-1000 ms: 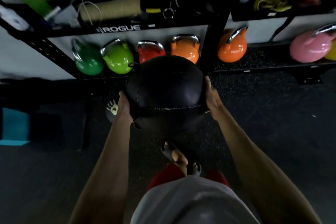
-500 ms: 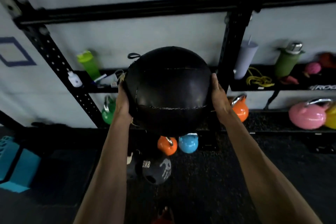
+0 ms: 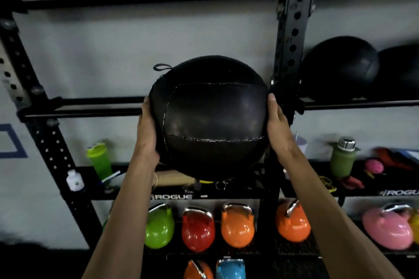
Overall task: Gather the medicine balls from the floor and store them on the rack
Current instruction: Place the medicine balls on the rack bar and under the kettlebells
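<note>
Black medicine ball [image 3: 210, 118] — ROGUE rack [image 3: 292, 29]

I hold the ball [image 3: 210, 118] between my left hand [image 3: 147, 133] and right hand [image 3: 277, 129], before the rack post [image 3: 292, 36] — two balls [image 3: 340, 68] sit on the shelf [image 3: 362, 104] to its right, kettlebells [image 3: 237, 226] below.

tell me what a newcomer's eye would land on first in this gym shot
A large black stitched leather medicine ball fills the centre, held up in front of the black steel rack between the left hand and the right hand. Below it, a row of bright kettlebells, green, red and orange, lines the low shelf. Two more dark medicine balls sit on the shelf at upper right.
</note>
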`<action>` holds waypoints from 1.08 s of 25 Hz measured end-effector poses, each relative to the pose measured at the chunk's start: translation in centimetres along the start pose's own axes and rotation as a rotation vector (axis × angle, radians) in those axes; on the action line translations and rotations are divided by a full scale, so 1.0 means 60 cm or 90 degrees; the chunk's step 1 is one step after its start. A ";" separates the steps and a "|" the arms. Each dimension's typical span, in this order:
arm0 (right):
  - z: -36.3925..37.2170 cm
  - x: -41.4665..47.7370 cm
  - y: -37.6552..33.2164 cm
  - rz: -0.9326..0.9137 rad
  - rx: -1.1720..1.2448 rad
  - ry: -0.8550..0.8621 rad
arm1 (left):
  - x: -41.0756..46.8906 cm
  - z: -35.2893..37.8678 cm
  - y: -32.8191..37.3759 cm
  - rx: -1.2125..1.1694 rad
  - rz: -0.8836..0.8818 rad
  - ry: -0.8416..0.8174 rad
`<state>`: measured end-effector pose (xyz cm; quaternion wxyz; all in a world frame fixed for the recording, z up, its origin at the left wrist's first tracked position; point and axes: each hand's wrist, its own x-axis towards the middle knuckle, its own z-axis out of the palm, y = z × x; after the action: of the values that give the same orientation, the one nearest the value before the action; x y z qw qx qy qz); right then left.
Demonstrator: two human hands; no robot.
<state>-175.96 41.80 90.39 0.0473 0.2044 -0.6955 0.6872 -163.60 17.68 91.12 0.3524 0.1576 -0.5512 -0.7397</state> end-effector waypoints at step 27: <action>0.022 0.295 -0.084 -0.048 -0.067 0.276 | 0.253 0.177 -0.044 0.153 0.472 -0.076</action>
<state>-190.08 36.79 101.16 0.2320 0.0748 -0.6958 0.6756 -181.77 15.01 94.68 0.5422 -0.0553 -0.6727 -0.5005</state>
